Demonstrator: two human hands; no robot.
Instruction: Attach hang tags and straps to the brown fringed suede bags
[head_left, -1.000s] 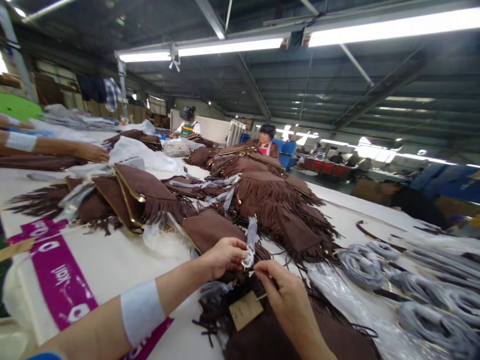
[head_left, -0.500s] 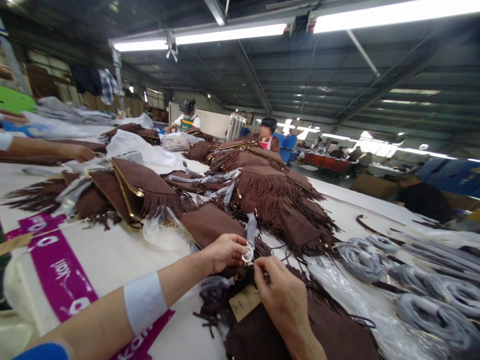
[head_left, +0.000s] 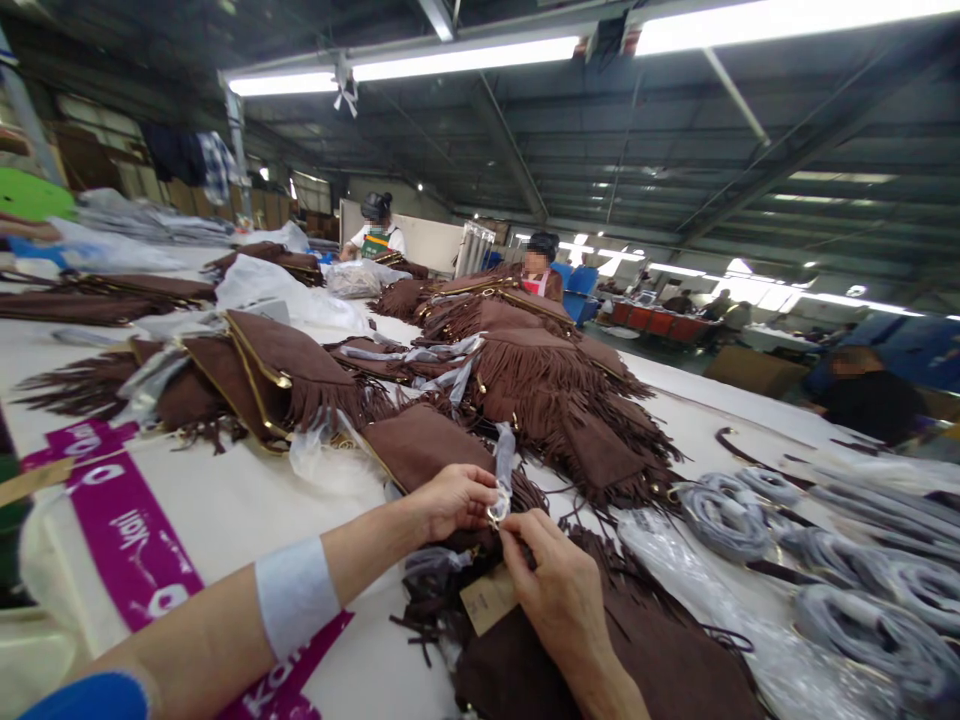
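Grasping a small metal ring (head_left: 496,514) between thumb and fingertips of the left hand (head_left: 457,498), just above a brown bag (head_left: 660,640) lying on the white table (head_left: 244,500). Pinching the lower edge of the same ring from the other side with the right hand (head_left: 559,570), thumb against forefinger; too small to make out any finer fitting there. Note the strip of grey wrapping (head_left: 505,450) reaching down to the ring, and the tan paper tag (head_left: 487,599) just below — its far end tucked behind the right hand.

Best to hold the ring firm in the left hand, leaving the fine work to the right fingertips. Settle both hands low for a steady pinch, and avoid tugging hard: likely to twist the ring or mark its shiny finish. Tilt the ring a little to see past the fingertips. Watch for wrapping slipping into the grip, and for the tag catching underneath. Stay clear of the crumpled plastic film (head_left: 697,575) and coiled straps (head_left: 720,520) to the right.
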